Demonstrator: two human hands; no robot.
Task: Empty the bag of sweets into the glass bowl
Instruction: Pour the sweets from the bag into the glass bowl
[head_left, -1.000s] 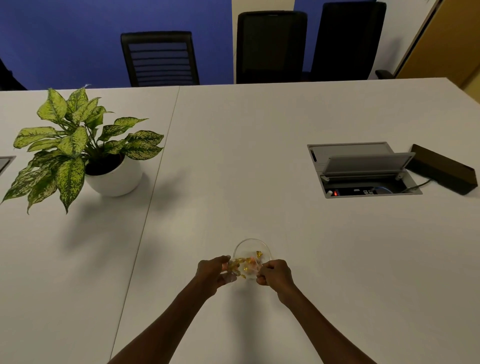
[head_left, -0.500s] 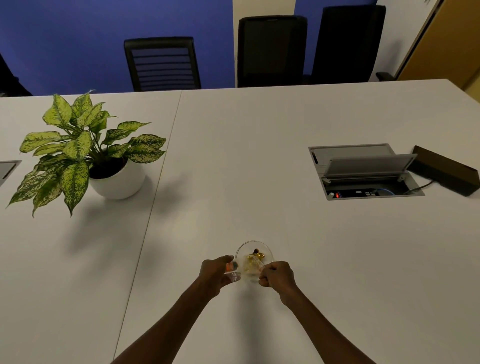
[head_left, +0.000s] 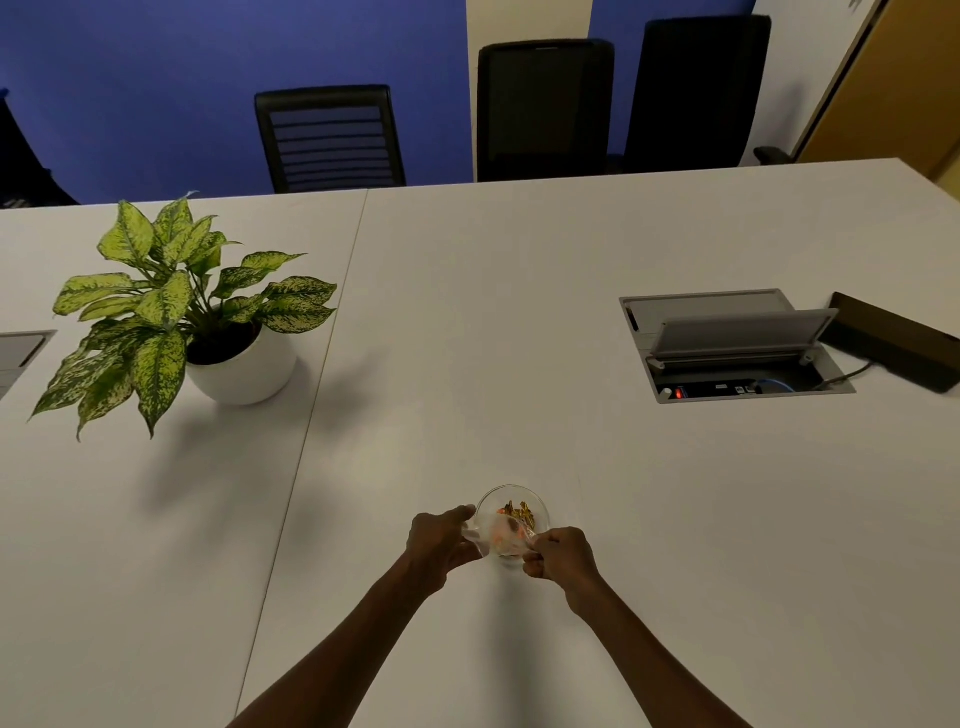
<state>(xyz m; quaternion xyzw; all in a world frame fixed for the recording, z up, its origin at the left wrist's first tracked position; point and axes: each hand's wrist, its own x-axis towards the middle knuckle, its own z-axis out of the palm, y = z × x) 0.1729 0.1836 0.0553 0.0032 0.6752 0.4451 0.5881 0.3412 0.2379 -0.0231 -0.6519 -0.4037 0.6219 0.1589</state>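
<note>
A small glass bowl (head_left: 540, 501) stands on the white table in front of me, with yellow and orange wrapped sweets (head_left: 520, 512) inside it. Over its near side I hold a clear plastic bag (head_left: 501, 535), tilted toward the bowl, with a few orange sweets still visible through it. My left hand (head_left: 440, 540) pinches the bag's left edge just left of the bowl. My right hand (head_left: 558, 556) grips the bag's right corner at the bowl's near right rim. The bag hides the bowl's near wall.
A potted plant (head_left: 197, 322) in a white pot stands at the far left. An open cable box (head_left: 727, 345) is set into the table at the right, with a dark box (head_left: 893, 340) beside it. Black chairs (head_left: 545, 109) line the far edge.
The bag has tipped further over the bowl and sweets have dropped from it into the bowl. Both hands stayed at the bowl's near side, shifting only slightly.
</note>
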